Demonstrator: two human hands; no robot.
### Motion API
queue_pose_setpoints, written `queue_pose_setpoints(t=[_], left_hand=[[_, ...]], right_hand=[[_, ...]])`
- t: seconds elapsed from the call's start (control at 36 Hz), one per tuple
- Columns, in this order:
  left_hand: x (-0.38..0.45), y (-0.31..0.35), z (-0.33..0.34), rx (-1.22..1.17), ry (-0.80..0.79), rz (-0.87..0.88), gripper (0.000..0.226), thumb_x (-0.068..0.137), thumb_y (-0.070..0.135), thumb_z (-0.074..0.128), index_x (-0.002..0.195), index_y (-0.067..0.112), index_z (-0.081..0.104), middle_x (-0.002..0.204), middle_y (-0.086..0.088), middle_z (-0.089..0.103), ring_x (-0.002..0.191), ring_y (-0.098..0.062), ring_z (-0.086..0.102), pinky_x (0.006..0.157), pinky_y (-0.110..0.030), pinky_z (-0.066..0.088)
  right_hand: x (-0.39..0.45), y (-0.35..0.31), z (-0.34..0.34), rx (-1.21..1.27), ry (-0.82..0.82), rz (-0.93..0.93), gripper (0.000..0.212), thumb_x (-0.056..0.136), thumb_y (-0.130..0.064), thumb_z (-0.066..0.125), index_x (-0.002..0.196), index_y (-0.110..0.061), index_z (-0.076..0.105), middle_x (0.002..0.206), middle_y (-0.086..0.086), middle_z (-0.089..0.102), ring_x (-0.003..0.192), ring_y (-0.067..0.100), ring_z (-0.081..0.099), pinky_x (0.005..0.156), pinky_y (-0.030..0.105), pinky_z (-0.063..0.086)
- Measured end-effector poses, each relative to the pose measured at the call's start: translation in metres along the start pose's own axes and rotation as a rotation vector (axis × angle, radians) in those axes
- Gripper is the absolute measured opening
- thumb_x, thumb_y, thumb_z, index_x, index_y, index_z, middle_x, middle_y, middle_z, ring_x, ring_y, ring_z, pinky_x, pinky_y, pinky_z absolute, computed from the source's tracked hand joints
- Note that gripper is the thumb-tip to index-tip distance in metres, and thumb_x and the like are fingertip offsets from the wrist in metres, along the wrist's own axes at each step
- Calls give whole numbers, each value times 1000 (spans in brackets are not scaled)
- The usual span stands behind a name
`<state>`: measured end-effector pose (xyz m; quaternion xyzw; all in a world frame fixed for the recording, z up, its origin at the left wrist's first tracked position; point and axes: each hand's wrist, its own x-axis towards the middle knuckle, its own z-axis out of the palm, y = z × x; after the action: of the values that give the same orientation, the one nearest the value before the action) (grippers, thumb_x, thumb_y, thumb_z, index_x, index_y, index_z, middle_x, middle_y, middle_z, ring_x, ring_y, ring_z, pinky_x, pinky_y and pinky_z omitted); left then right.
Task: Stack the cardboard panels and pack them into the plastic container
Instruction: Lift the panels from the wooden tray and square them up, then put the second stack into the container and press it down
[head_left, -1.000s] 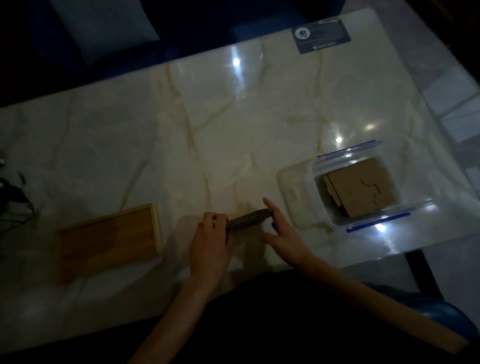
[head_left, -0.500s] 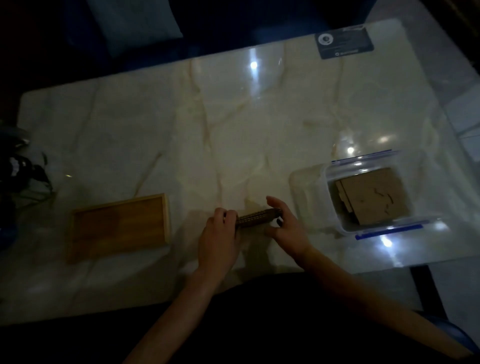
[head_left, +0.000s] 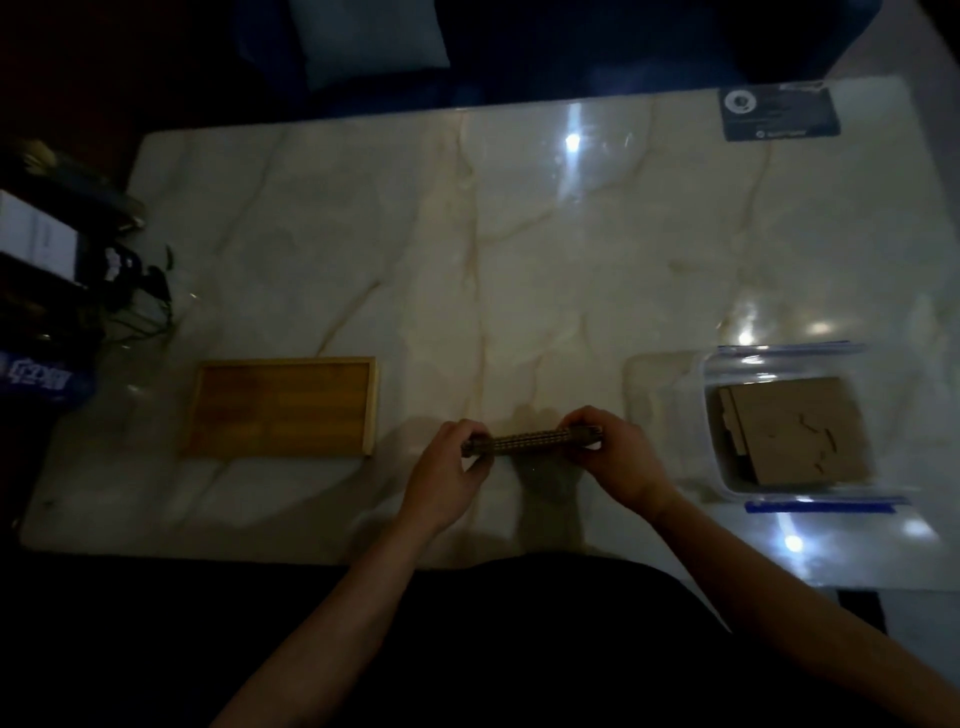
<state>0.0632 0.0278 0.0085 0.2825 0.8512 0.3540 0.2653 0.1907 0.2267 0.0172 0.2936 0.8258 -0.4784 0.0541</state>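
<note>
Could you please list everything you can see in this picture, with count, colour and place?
stack of cardboard panels: one, brown, edge-on between both hands, near table edge
plastic container: one, clear with blue clips, table right
cardboard panels in container: several, brown, lying flat
wooden tray: one, amber, table left
dark card: one, far right corner
marble table: one, cream
clutter: dark, left edge, unclear
left hand: grips stack's left end
right hand: grips stack's right end

Setting: home living room, dimly lit. Evidence: glossy marble-pattern table (head_left: 519, 260), cushion (head_left: 363, 41) on dark seating beyond far edge.
</note>
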Motion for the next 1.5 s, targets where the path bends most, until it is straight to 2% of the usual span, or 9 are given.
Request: queue_pose_setpoints(t=[0.11,0.42,0.64,0.78,0.92,1.03,1.14,1.25,1.5], left_hand=[[-7,1,2,-66,98,-18,37,81,26,64,97,56,50,103,8,57,94,-7,57,74,-26,51],[-20,-2,22,-108,55,-126,31,83,13,67,96,35,51,96,-3,64,87,-18,63,78,-28,49],[-37,-2,6,-222,-35,-163,32,86,15,67,109,30,50,98,15,60,84,6,56,67,4,37],[-49,1,0,-391,-81,-180,32,86,12,64,106,35,53,101,18,62,83,20,56,67,-1,43],[-55,3,-2,-534,-140,-192,23,84,19,63,99,35,60,98,6,68,85,-2,64,71,-20,54],[-61,12,-3,-635,-167,-219,24,82,23,64,103,33,61,101,3,70,95,-19,66,81,-38,56],[-63,24,1,-691,-156,-231,26,86,13,65,104,29,58,95,6,71,88,-10,68,74,-26,57],[-61,41,5,-703,-128,-240,27,86,9,64,104,28,58,91,12,71,78,0,67,62,-14,51],[-46,91,39,-644,-89,-273,28,84,14,67,105,30,56,100,-3,67,80,-12,67,64,-30,57]], right_hand=[[-9,-1,1,-27,66,5,25,76,-31,78,92,-39,61,93,-9,67,81,10,62,73,28,49],[-34,0,17,10,74,122,21,81,-17,74,100,-22,68,93,0,71,85,18,66,72,25,45],[-55,-11,14,25,29,186,30,76,-27,80,103,-22,69,89,-10,68,84,6,62,64,10,39],[-69,-21,10,134,-83,276,32,78,-20,79,108,-21,68,82,-2,69,66,8,61,59,16,46],[-86,-30,-2,329,-144,353,25,78,-17,78,100,-18,67,82,10,67,65,17,58,56,24,48],[-96,-34,-7,395,-120,382,30,80,-25,75,106,-22,63,99,9,70,87,25,66,71,31,52],[-103,-31,-12,514,-76,388,41,82,-27,72,120,-21,58,108,8,69,98,25,68,84,41,57],[-111,-24,-23,642,2,387,40,80,-34,71,116,-22,59,105,9,71,87,24,72,70,36,59],[-115,8,-69,599,97,340,26,88,-30,66,113,-26,59,102,6,70,84,19,72,67,33,57]])
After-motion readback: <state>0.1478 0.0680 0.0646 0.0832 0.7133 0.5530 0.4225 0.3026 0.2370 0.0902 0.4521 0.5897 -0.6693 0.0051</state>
